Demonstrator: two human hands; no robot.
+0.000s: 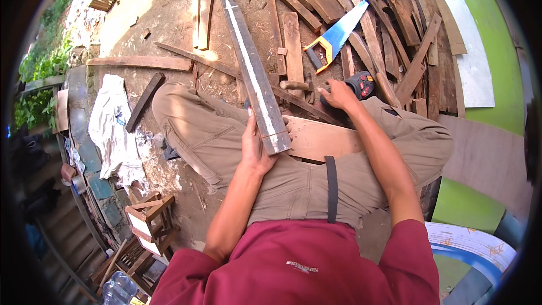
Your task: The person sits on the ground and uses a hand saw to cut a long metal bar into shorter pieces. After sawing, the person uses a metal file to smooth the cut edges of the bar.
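My left hand (258, 148) is wrapped around the near end of a long dark wooden beam (251, 62). A white stripe runs along the beam's upper face, and a thin line crosses it close to my hand. The beam slants away from my lap toward the far ground. My right hand (339, 96) reaches out beside a dark shoe (361, 83), fingers apart and holding nothing that shows. Just left of it lies a hammer with a wooden handle (294, 85). Under the beam's near end, a pale flat board (322, 138) lies across my lap.
A handsaw (337, 35) with a blue blade and yellow-black handle rests on a large pile of planks (389, 17) at the far right. White cloth (113, 127) lies on the left. A small wooden frame (152, 220) and a clear bottle (119, 288) are at the lower left.
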